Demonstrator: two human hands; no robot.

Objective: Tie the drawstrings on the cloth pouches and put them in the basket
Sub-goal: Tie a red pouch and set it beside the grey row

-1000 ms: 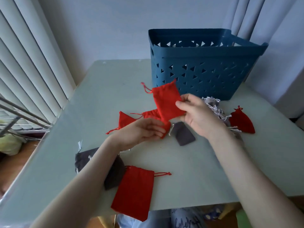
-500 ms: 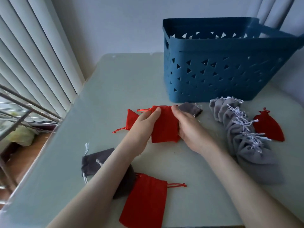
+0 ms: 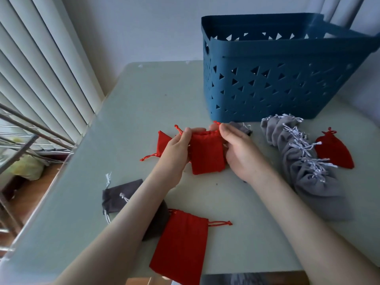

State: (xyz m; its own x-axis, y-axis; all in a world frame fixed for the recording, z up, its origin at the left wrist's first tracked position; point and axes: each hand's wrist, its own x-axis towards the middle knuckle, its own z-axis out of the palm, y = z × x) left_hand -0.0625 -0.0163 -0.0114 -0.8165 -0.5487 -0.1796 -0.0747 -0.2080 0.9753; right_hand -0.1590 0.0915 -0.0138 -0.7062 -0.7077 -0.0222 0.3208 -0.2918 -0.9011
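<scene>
Two hands: left hand and right hand, fingers curled, each pinching a top corner of the small red pouch by its drawstring.
Small red pouch: mid-table, in front of the blue basket.
Grey pouches: gathered row beside the right hand.

basket on table, pouch before it

The basket is rocking deep teal blue with triangle cutouts patterned all over, the middle pouch is showing plain bright red with matching strings, the bunched pouches are looking light grey with whitish strings, the near-left pouch is looking charcoal, and the worktop is looking pale mint.
</scene>
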